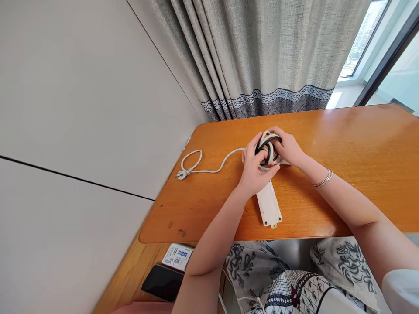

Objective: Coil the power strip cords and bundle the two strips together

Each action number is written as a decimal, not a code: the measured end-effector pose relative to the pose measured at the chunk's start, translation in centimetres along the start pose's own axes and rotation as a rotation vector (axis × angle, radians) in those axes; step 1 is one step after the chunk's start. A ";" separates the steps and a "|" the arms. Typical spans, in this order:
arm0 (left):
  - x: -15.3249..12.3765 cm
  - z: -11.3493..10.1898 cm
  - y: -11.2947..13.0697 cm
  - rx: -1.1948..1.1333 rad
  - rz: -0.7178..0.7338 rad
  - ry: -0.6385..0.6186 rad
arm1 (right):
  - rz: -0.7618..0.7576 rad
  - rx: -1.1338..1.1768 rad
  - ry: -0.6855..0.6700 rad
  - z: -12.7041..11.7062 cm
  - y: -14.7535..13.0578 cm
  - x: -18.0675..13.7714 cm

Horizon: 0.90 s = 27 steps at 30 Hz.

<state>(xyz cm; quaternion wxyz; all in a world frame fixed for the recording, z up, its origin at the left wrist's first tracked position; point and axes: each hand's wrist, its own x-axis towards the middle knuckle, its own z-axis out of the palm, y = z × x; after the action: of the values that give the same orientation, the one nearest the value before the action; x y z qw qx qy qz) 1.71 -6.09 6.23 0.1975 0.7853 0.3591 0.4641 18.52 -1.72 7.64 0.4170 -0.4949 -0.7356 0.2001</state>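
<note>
Currently, a coil of cable (268,146), wound from black and white strands, is gripped between both hands above the wooden surface (353,139). The left hand (254,168) is closed around the near left side of the coil, with its thumb pressed over the loops. The right hand (288,147) is closed on the far right side, with its fingers wrapped over the top of the loops. The coil is held directly between the two hands. A white power strip (269,205) is laid flat on the surface just below the left hand. Its far end is hidden under the hands and the coil, and its near end reaches close to the edge of the surface; whether the coil rests on it cannot be told. A white cord (212,168) is led from beside the left hand outward to the left across the surface, curled in one loop and ended by a white plug (181,175), well apart from both hands. A thin bracelet (323,179) is worn on the right wrist. Beyond the hands, a grey curtain (262,52) with a patterned hem is hung behind the surface. Below the left forearm, off the surface, a dark phone (163,282) and a small printed box (178,256) are seen lying side by side.
</note>
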 end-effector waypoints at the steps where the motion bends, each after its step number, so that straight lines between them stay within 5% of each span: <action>1: 0.0 -0.2 0.4 0.014 0.010 -0.037 | 0.012 -0.064 -0.024 -0.1 0.2 0.1; 6: 0.3 -1.4 0.8 -0.182 0.034 -0.068 | 0.042 -0.187 -0.115 0.5 0.5 0.3; 12: 1.1 -2.4 -0.9 -0.304 -0.041 0.010 | -0.335 0.152 -0.136 0.9 0.8 0.0; 16: 1.0 -2.5 -1.1 -0.157 0.054 0.057 | -0.417 0.314 -0.247 0.8 0.6 -0.1; 21: 0.8 -2.4 -0.5 -0.014 0.129 0.133 | -0.451 0.166 -0.251 0.8 0.6 -0.1; 27: 1.1 -2.7 -0.9 -0.159 -0.026 0.172 | -0.443 -0.010 -0.275 0.4 0.3 -0.6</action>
<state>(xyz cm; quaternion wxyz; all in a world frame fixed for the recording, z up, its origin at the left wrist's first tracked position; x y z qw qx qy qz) -0.66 -4.74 7.63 0.2337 0.7197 0.3469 0.5542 18.44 -2.07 6.96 0.3442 -0.2920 -0.8768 0.1658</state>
